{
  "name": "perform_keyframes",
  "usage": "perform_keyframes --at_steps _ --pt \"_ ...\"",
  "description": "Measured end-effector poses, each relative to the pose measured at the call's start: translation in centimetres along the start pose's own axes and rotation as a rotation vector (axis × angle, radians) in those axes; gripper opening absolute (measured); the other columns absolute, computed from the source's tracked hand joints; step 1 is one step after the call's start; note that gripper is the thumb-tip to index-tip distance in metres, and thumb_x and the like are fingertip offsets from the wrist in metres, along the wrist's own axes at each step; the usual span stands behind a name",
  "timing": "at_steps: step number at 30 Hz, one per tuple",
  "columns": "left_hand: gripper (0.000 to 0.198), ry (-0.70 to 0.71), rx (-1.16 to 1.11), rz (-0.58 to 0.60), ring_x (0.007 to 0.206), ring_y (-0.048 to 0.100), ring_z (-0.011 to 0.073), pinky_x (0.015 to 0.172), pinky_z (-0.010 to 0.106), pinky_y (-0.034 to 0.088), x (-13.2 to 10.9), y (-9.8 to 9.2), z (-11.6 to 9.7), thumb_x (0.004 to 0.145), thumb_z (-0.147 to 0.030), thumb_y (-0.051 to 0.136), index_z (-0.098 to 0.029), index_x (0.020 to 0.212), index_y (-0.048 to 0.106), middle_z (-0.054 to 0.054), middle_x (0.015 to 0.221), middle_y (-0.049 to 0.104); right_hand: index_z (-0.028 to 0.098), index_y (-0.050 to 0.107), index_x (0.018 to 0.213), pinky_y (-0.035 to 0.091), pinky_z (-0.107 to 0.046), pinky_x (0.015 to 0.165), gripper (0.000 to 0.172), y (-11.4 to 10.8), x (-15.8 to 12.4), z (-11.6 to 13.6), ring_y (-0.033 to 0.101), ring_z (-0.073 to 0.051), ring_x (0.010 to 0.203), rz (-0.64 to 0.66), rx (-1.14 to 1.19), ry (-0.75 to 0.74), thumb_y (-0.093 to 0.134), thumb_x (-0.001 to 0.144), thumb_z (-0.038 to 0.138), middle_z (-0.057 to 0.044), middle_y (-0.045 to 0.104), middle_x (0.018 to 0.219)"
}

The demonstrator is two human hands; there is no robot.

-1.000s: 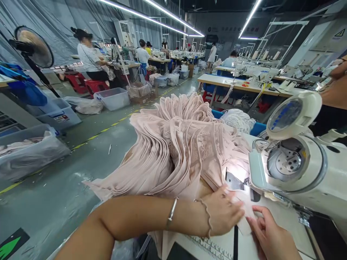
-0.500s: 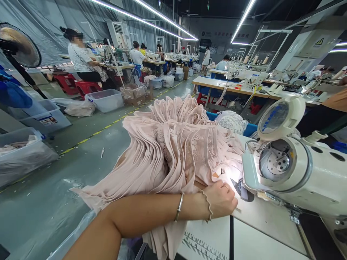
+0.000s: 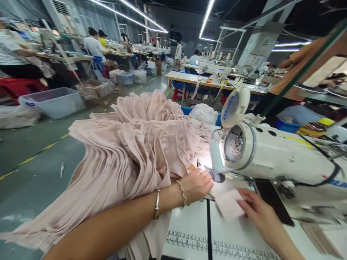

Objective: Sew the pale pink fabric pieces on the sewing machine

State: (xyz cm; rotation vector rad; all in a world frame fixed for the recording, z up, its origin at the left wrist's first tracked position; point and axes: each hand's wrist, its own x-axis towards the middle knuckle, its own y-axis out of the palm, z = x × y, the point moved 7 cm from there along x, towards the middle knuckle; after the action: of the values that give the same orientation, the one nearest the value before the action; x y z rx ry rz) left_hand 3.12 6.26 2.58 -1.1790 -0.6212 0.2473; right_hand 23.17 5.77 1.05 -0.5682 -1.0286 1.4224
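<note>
My left hand (image 3: 196, 186) lies at the near edge of the heap of pink fabric (image 3: 130, 151), just beside the presser foot (image 3: 216, 176) of the sewing machine (image 3: 271, 153); its fingers are curled in, and I cannot tell whether they pinch a layer or only rest on it; my right hand (image 3: 257, 213) lies flat, fingers stretched out and gripping nothing, pressing a small pale piece (image 3: 227, 204) onto the table (image 3: 189, 238), near the foot but not under it; the piece is blurred, its edges unclear; I judge its stitching not yet begun, since nothing sits beneath the needle; the heap, spilling over the table's edge, looks like the bulk of the work, though which layers are sewn I cannot tell.
</note>
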Motion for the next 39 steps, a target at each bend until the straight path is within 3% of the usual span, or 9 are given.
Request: perform_keyframes --at_steps 6,10,13,16,19,25,29,33,39 --pt "0.022 0.039 -0.098 -0.013 0.107 0.058 0.0201 0.092 0.034 0.043 -0.7 0.2 1.2 0.096 -0.011 0.041 -0.013 0.111 0.057 0.010 0.110 0.065 0.012 0.064 0.108 0.048 -0.050 0.090 0.026 0.6 4.5 4.3 0.061 -0.032 0.102 -0.175 -0.489 -0.278 0.045 0.091 0.018 -0.018 0.069 0.100" --pt "0.028 0.041 -0.073 -0.019 0.104 0.061 0.0229 0.085 0.036 0.047 -0.5 0.4 1.5 0.095 -0.007 0.040 -0.012 0.114 0.060 0.012 0.110 0.066 0.016 0.062 0.101 0.048 -0.038 0.079 0.019 2.0 2.9 5.6 0.060 -0.026 0.085 0.059 -0.587 -0.242 0.053 0.090 0.028 -0.013 0.066 0.099" --pt "0.031 0.062 0.011 -0.019 0.106 0.064 0.0276 0.080 0.039 0.051 -0.2 0.4 -1.1 0.091 -0.003 0.041 -0.006 0.113 0.063 0.019 0.114 0.066 0.017 0.059 0.088 0.044 -0.033 0.073 0.005 2.7 1.6 6.6 0.058 -0.023 0.077 0.132 -0.635 -0.315 0.054 0.087 0.017 -0.010 0.063 0.090" --pt "0.036 -0.003 0.158 -0.010 0.102 0.067 0.0341 0.074 0.042 0.054 -0.1 0.4 -4.4 0.087 0.001 0.042 0.000 0.118 0.062 0.026 0.114 0.067 0.018 0.056 0.083 0.041 -0.031 0.073 0.019 2.8 1.6 7.1 0.057 -0.021 0.077 0.120 -0.664 -0.380 0.046 0.084 0.002 -0.007 0.061 0.082" --pt "0.037 -0.090 0.219 0.021 0.096 0.069 0.0378 0.067 0.041 0.055 -0.3 0.3 -5.9 0.084 0.002 0.045 0.003 0.116 0.062 0.030 0.111 0.067 0.018 0.055 0.086 0.040 -0.031 0.070 0.014 2.9 2.3 7.1 0.056 -0.020 0.074 0.149 -0.660 -0.343 0.046 0.086 0.006 -0.007 0.061 0.086" --pt "0.041 -0.165 0.213 0.047 0.096 0.069 0.0367 0.062 0.039 0.053 -0.4 0.2 -2.8 0.085 0.001 0.040 0.001 0.121 0.061 0.030 0.109 0.068 0.019 0.053 0.089 0.041 -0.032 0.068 0.005 3.1 2.4 8.1 0.056 -0.024 0.082 0.241 -0.639 -0.347 0.050 0.086 0.018 -0.008 0.059 0.088" --pt "0.038 -0.086 0.177 -0.029 0.105 0.066 0.0309 0.078 0.039 0.054 -0.2 0.0 -2.3 0.086 0.001 0.039 0.002 0.113 0.065 0.025 0.115 0.067 0.019 0.054 0.085 0.040 -0.030 0.067 0.014 3.1 2.3 7.9 0.056 -0.021 0.078 0.199 -0.668 -0.352 0.047 0.085 0.006 -0.007 0.060 0.084" --pt "0.038 -0.076 0.139 -0.097 0.109 0.065 0.0284 0.090 0.036 0.052 -0.5 0.2 -2.5 0.085 0.002 0.038 0.002 0.113 0.064 0.022 0.116 0.068 0.018 0.055 0.087 0.037 -0.028 0.063 0.008 3.6 3.5 7.0 0.056 -0.020 0.075 0.190 -0.492 -0.206 0.048 0.091 0.016 -0.006 0.062 0.083" --pt "0.043 -0.361 -0.240 -0.231 0.109 0.066 0.0164 0.092 0.027 0.055 -1.4 0.3 0.3 0.088 -0.001 0.033 -0.010 0.120 0.060 0.011 0.120 0.069 0.021 0.051 0.071 0.037 -0.025 0.062 0.022 4.3 5.0 5.8 0.051 -0.015 0.061 0.184 -0.029 0.057 0.044 0.092 0.022 0.002 0.055 0.060"
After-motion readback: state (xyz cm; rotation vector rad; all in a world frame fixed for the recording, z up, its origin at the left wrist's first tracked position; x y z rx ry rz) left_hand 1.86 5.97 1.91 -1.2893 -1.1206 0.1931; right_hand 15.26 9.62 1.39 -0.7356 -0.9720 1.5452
